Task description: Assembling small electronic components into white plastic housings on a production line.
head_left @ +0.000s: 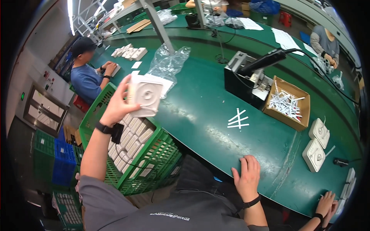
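Note:
My left hand [117,101] grips a white square plastic housing [147,96] with a round recess in its middle. It is held up over the near end of a green crate [154,154] packed with rows of similar white units [131,140]. My right hand [247,175] lies on the green bench top near its front edge, fingers stretched and nothing in them. Beyond it, several thin white strips [238,120] lie crossed on the bench. Two more white housings [317,154], each with a strip sticking out, rest at the right.
A cardboard box [287,102] of white strips stands beside a black machine [243,79] with a corded tool [266,61]. A clear plastic bag [167,63] lies on the bench. Co-workers sit at the left and far side; another person's hands [327,206] work at the lower right.

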